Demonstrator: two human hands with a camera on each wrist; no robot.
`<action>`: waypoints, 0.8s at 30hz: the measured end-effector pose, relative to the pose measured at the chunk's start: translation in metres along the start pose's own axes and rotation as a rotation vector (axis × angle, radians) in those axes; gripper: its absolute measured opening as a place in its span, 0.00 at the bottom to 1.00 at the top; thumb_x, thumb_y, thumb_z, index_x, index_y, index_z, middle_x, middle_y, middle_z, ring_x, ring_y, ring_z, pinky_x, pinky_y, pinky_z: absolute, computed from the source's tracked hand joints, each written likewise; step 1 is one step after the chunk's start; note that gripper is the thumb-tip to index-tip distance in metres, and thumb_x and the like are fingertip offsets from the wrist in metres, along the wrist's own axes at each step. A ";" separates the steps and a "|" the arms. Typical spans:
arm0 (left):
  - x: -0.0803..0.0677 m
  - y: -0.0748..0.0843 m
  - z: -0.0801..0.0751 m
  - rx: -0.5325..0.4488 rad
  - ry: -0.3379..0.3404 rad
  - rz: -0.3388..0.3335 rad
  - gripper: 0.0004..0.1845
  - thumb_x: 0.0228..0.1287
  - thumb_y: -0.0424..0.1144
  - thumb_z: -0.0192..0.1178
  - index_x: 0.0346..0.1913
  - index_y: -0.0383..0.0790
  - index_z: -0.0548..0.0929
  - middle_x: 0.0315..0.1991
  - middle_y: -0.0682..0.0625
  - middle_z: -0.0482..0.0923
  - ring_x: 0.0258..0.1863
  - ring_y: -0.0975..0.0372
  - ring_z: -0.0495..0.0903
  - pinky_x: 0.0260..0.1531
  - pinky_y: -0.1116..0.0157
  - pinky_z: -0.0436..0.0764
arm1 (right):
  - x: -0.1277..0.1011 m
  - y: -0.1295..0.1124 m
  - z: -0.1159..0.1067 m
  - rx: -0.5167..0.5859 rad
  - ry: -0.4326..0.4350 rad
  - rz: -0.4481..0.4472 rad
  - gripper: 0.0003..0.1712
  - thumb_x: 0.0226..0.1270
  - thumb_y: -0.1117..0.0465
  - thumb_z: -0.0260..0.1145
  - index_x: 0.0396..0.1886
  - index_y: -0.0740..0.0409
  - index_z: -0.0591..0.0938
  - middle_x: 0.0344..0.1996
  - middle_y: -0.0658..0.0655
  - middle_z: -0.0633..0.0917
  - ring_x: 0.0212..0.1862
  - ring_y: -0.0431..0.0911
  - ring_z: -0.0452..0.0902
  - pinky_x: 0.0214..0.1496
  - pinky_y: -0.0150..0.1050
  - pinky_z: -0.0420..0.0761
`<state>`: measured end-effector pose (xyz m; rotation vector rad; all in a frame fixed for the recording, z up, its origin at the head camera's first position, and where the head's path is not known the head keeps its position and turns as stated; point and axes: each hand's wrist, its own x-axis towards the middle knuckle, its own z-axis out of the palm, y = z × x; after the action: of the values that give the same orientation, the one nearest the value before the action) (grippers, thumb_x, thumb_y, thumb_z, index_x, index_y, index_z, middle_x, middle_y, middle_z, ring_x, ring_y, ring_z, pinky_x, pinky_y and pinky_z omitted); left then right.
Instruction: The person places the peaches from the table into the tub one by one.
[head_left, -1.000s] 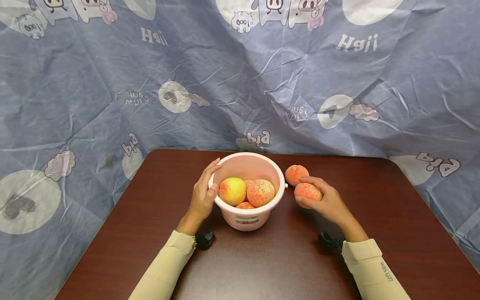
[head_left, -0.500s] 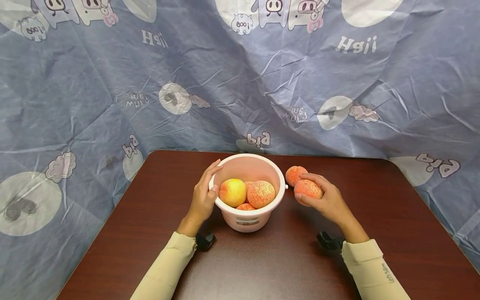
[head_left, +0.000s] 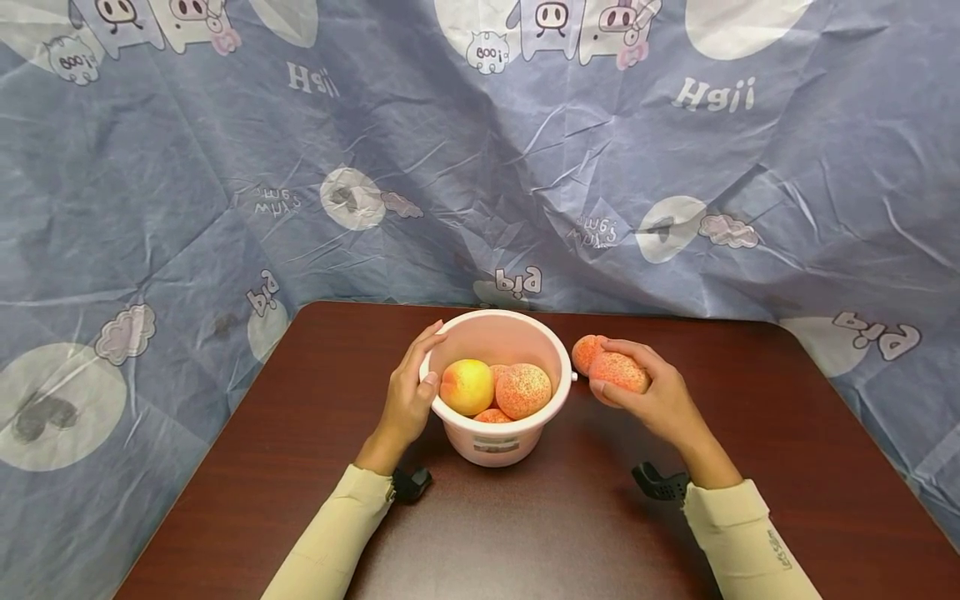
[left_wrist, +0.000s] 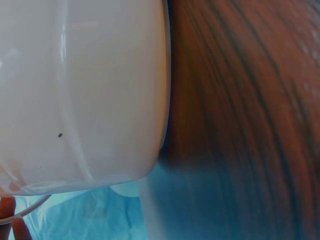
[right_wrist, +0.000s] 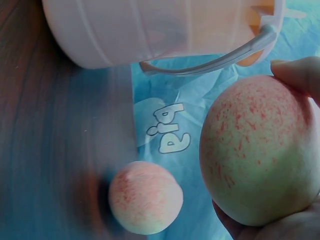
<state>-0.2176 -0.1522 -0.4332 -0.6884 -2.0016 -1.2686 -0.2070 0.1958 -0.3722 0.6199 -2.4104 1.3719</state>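
Note:
A pale pink bucket [head_left: 495,450] stands on the table with several peaches inside, among them a yellow one [head_left: 467,387] and a speckled orange one [head_left: 523,391]. My left hand [head_left: 405,400] holds the bucket's left rim; the left wrist view shows the bucket's wall [left_wrist: 110,100] close up, with fingertips [left_wrist: 20,229] by its handle. Right of the bucket, my right hand [head_left: 663,404] grips a speckled peach [head_left: 618,372] between thumb and fingers. Just behind it another peach [head_left: 586,353] lies on the table, partly covered in the head view but whole in the right wrist view.
The dark brown table [head_left: 555,533] carries the bucket and the loose peach. A patterned blue cloth [head_left: 465,167] hangs behind and along the sides. The bucket's handle [right_wrist: 215,65] hangs down at its far side.
My right hand has raised its peach slightly or moved it back, so it hides more of the loose peach behind. My left hand and the bucket stay in place.

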 end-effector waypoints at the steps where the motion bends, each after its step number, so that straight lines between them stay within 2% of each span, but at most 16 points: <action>1: 0.000 0.000 0.000 -0.001 0.001 0.002 0.40 0.68 0.66 0.37 0.62 0.32 0.73 0.67 0.43 0.67 0.67 0.52 0.66 0.65 0.55 0.65 | 0.001 -0.001 0.000 0.001 0.003 0.000 0.31 0.50 0.68 0.76 0.57 0.61 0.79 0.56 0.59 0.79 0.50 0.41 0.74 0.45 0.23 0.73; 4: 0.001 -0.001 -0.001 -0.001 0.005 0.010 0.40 0.68 0.65 0.38 0.62 0.32 0.73 0.67 0.42 0.67 0.67 0.51 0.66 0.65 0.54 0.65 | 0.004 -0.005 -0.001 0.002 0.015 -0.001 0.31 0.50 0.68 0.76 0.57 0.61 0.79 0.54 0.58 0.80 0.48 0.41 0.74 0.44 0.24 0.73; 7: 0.003 -0.001 -0.002 -0.004 0.002 0.008 0.38 0.69 0.64 0.38 0.62 0.34 0.72 0.67 0.42 0.67 0.67 0.52 0.66 0.65 0.54 0.65 | 0.007 -0.022 -0.003 -0.008 0.024 -0.006 0.30 0.49 0.70 0.75 0.56 0.64 0.79 0.52 0.62 0.80 0.47 0.43 0.74 0.43 0.24 0.73; 15: 0.001 -0.002 -0.003 -0.005 0.005 -0.002 0.36 0.68 0.62 0.40 0.63 0.35 0.72 0.68 0.43 0.67 0.67 0.53 0.66 0.65 0.53 0.65 | 0.015 -0.034 -0.003 -0.016 0.036 -0.020 0.30 0.49 0.70 0.75 0.56 0.62 0.79 0.53 0.62 0.80 0.48 0.41 0.74 0.44 0.24 0.73; 19: 0.001 -0.002 -0.003 -0.003 -0.002 -0.015 0.36 0.68 0.62 0.39 0.63 0.35 0.73 0.68 0.46 0.66 0.68 0.54 0.65 0.65 0.54 0.65 | 0.020 -0.029 -0.003 -0.006 0.045 -0.026 0.31 0.49 0.69 0.76 0.57 0.59 0.80 0.55 0.60 0.79 0.48 0.39 0.74 0.43 0.24 0.73; 24: 0.000 -0.003 -0.002 -0.012 -0.009 -0.017 0.37 0.68 0.63 0.39 0.63 0.34 0.73 0.68 0.45 0.66 0.68 0.53 0.65 0.65 0.54 0.65 | 0.027 -0.014 0.000 -0.012 0.047 -0.007 0.34 0.49 0.63 0.78 0.59 0.48 0.80 0.56 0.50 0.79 0.49 0.38 0.74 0.42 0.26 0.74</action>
<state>-0.2194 -0.1551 -0.4347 -0.6850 -2.0125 -1.2908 -0.2234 0.1834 -0.3495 0.5863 -2.3757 1.3523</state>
